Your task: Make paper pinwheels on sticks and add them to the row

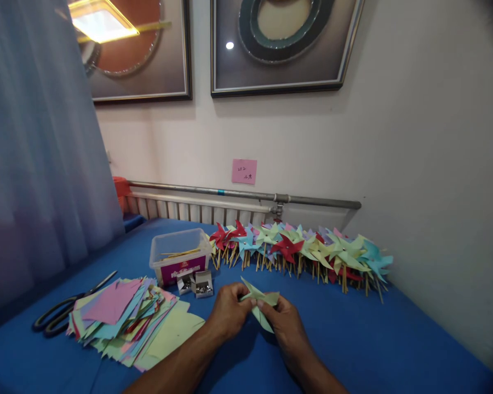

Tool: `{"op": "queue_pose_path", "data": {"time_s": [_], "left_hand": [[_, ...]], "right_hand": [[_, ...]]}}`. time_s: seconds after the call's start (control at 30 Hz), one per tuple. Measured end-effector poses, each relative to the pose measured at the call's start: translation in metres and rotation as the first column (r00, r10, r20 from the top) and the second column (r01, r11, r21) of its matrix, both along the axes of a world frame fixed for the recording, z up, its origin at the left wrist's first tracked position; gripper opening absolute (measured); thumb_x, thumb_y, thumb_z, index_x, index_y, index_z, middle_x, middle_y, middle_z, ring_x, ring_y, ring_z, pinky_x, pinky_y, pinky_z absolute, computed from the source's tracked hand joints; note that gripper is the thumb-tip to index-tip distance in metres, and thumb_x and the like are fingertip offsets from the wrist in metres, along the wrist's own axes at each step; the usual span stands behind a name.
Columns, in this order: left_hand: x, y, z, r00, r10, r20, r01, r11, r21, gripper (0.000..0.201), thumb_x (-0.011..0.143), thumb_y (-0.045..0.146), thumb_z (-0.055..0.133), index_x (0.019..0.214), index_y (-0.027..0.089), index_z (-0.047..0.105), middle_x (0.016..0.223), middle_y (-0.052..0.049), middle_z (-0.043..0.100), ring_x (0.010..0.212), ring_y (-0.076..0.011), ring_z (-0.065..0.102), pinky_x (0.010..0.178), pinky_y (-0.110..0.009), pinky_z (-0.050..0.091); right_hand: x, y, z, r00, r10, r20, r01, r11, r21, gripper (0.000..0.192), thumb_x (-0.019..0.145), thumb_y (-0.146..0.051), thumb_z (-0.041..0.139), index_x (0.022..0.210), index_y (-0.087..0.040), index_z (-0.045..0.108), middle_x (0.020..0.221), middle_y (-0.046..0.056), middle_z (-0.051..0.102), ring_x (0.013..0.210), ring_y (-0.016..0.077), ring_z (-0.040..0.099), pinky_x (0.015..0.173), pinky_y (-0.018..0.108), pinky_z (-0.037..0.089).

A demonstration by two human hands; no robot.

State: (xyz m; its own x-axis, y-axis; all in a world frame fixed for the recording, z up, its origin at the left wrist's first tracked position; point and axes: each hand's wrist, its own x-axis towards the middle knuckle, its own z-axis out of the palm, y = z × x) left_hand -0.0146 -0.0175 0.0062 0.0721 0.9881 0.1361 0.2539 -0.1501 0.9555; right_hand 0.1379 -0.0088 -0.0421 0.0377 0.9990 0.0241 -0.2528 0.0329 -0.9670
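A pale green paper pinwheel (pixel 265 319) is held between my two hands above the blue tabletop, its blades folded toward the middle. My left hand (pixel 231 307) is closed, thumb and fingers pinching the pinwheel near its centre. From the other side my right hand (pixel 286 323) also grips it, with the thumb close to the left thumb. Whether a pin or stick is at the centre is hidden by the fingers. Just beyond my left hand stand two small open boxes of metal pins (pixel 204 285).
Left lies a pile of coloured cut paper (pixel 110 306) beside black-handled scissors (pixel 59 313). A clear plastic tub (pixel 179 241) holds thin wooden sticks. Many finished pinwheels (pixel 287 249) on sticks line the wall side. Behind are a pipe (pixel 205 190) and a radiator; a curtain (pixel 41 137) hangs left.
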Motion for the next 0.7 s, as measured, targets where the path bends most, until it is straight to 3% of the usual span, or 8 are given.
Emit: {"op": "queue_pose_path", "data": {"time_s": [0.43, 0.7], "left_hand": [[-0.001, 0.001, -0.001, 1.000, -0.010, 0.022, 0.010, 0.999, 0.030, 0.012, 0.072, 0.024, 0.064, 0.064, 0.017, 0.056, 0.058, 0.005, 0.048, 0.059, -0.0104, 0.041, 0.057, -0.024, 0.028], [0.000, 0.001, 0.000, 0.996, -0.028, 0.079, 0.029, 1.000, -0.009, 0.015, 0.071, 0.028, 0.065, 0.065, 0.017, 0.056, 0.056, 0.006, 0.048, 0.057, -0.0095, 0.039, 0.054, -0.023, 0.027]], "right_hand": [[-0.002, -0.005, 0.010, 0.998, 0.006, 0.059, -0.008, 1.000, 0.019, 0.045, 0.053, -0.052, 0.090, 0.074, -0.018, 0.071, 0.057, -0.003, 0.062, 0.051, 0.0132, 0.051, 0.050, 0.025, 0.038], [-0.003, -0.003, 0.003, 0.999, 0.022, -0.037, -0.023, 0.999, -0.025, 0.048, 0.053, -0.048, 0.093, 0.083, -0.018, 0.071, 0.066, 0.000, 0.069, 0.058, 0.0159, 0.059, 0.056, 0.026, 0.045]]}}
